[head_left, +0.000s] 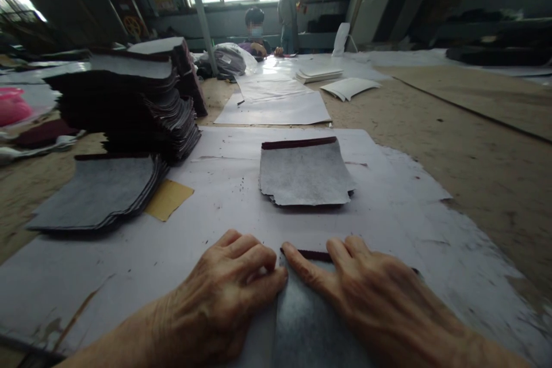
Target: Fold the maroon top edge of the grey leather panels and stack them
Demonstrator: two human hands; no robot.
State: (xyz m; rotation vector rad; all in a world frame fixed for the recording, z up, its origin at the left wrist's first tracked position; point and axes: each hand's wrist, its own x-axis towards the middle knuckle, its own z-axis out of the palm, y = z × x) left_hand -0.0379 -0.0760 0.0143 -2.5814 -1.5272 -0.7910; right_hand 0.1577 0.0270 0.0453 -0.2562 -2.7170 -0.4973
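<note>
A grey fabric piece [313, 322] with a dark folded strip along its far edge lies in front of me on the white sheet. My left hand [233, 287] is closed, fingers curled, with thumb and forefinger pinched at the piece's left edge near the far corner. Spread over the same piece is my right hand [366, 284], its thumb stretched to the far left corner and its fingers on the dark strip. Part of the piece is hidden under this hand. Beyond them rests a small stack of similar grey pieces [306, 175] with dark far edges.
At left stand a tall pile of dark pieces [129, 109] and a lower grey stack [95, 192], with a yellow card [170, 198] beside it. White papers [276, 106] lie farther back. A pink bag [15, 106] is at far left. Two people are across the table.
</note>
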